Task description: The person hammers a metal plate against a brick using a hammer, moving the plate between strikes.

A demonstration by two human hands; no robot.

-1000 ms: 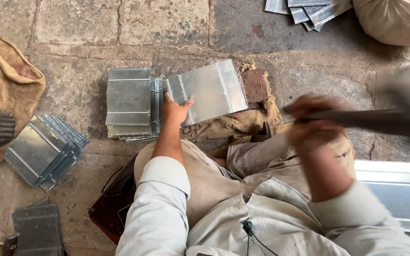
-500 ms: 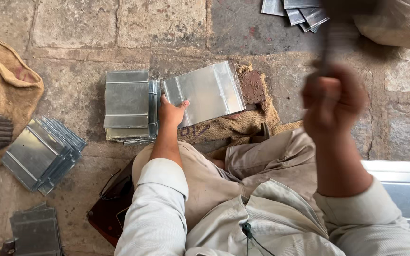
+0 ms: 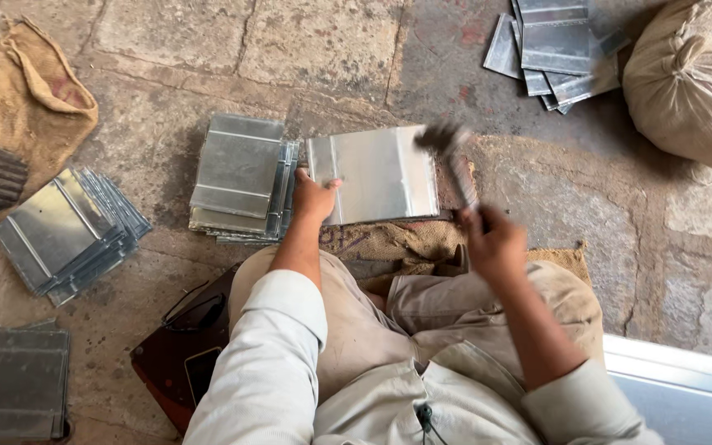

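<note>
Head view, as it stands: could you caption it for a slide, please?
Left hand steadies a metal sheet; right hand brings a hammer onto it.

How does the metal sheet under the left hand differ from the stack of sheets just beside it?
The single sheet lies alone on the burlap cloth, pinned by the left hand, with the hammer in the right hand at its right edge. The stack holds many sheets on the bare stone floor, untouched. Both are grey, shiny, rectangular metal.
</note>
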